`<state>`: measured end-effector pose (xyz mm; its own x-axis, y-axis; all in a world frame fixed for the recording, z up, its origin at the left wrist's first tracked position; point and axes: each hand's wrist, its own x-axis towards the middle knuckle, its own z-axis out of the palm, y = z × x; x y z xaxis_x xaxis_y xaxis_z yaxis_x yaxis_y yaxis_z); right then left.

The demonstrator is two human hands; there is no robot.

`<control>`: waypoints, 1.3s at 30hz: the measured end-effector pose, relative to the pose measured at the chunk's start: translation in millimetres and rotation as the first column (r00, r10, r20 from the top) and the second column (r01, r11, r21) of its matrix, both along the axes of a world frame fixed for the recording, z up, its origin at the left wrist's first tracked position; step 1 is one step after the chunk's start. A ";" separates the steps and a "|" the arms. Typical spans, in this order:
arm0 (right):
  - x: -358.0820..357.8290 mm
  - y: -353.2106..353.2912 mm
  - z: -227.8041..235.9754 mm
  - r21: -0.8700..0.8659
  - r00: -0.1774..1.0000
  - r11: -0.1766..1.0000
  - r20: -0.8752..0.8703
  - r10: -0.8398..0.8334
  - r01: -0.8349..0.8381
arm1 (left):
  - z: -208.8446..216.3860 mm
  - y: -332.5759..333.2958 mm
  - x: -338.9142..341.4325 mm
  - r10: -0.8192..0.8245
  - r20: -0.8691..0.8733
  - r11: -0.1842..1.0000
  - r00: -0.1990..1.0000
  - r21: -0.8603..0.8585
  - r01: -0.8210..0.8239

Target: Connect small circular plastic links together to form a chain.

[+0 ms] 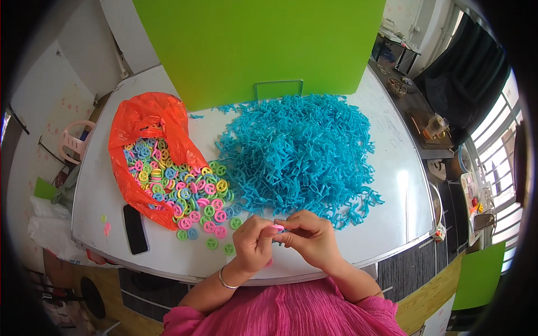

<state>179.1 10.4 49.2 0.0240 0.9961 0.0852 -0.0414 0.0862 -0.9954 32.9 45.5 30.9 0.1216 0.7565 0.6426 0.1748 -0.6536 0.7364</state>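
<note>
At the front edge of the table my two hands meet. My left hand pinches a small pink plastic wheel between thumb and fingers. Against it, my right hand is closed in a pinch; its fingers hide what they hold, if anything. Just beyond them spreads a large heap of small blue plastic pieces. To the left, pink, green, blue and yellow plastic wheels spill out of a red plastic bag. A few loose wheels, such as a green one, lie close to my left hand.
A black phone lies on the white table at the left. Upright behind the blue heap stands a green board with a wire stand at its foot. A pink chair is off to the left, a dark counter to the right.
</note>
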 end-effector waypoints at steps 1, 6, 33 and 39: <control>2.1 1.2 2.6 0.013 0.999 1.000 0.048 0.026 -0.027 | -0.5 0.6 -1.6 -0.026 -0.004 1.000 1.000 -0.017 0.026; 17.7 6.2 -0.9 -0.004 0.989 0.994 0.105 0.105 -0.105 | 1.6 2.6 -0.8 -0.131 0.025 0.933 0.991 -0.335 0.132; 21.3 -1.2 -14.9 -0.358 0.680 0.912 -0.721 -0.136 -0.197 | 8.4 19.8 -100.4 0.206 -0.743 0.858 0.637 -0.176 -0.482; 22.8 4.9 -27.3 -0.392 0.545 0.874 -0.817 -0.188 -0.288 | -4.0 21.7 -105.0 0.213 -0.691 0.888 0.691 -0.157 -0.431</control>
<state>201.9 15.3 21.8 -0.2065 0.9039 -0.3746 -0.8315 -0.3639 -0.4197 -72.1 67.2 26.8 0.1309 0.9594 0.2500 0.8301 -0.2439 0.5014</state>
